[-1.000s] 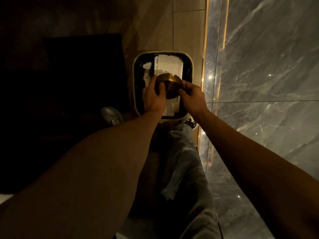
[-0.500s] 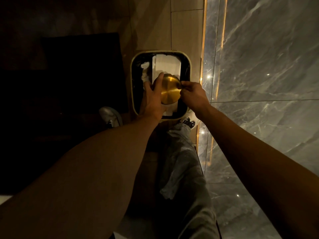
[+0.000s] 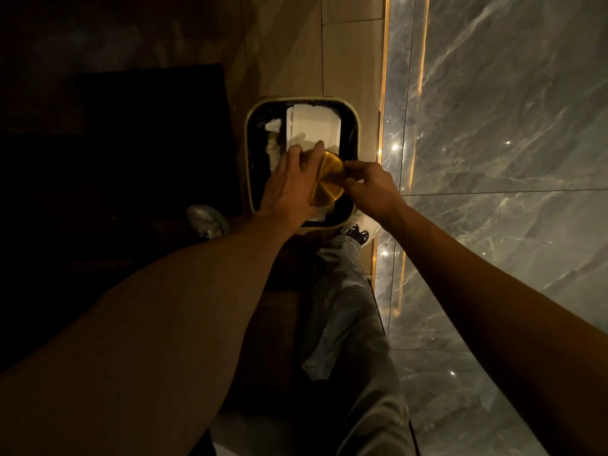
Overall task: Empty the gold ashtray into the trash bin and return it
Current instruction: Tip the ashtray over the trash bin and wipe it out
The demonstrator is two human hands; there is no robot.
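fingers: left hand (image 3: 291, 182) and right hand (image 3: 371, 187) both clasp gold ashtray (image 3: 328, 183) | ashtray: upturned, base up, over trash bin (image 3: 251, 179) | bin: white paper (image 3: 312, 126) inside | beside: marble wall (image 3: 493, 159), shoe (image 3: 207, 220)

Ashtray (image 3: 327, 182) over trash bin (image 3: 357, 126)

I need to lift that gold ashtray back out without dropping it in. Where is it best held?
By its round rim, from opposite sides. The gold ashtray is flipped over the trash bin, its flat base up and offering no purchase; the left hand and right hand already flank its edge.
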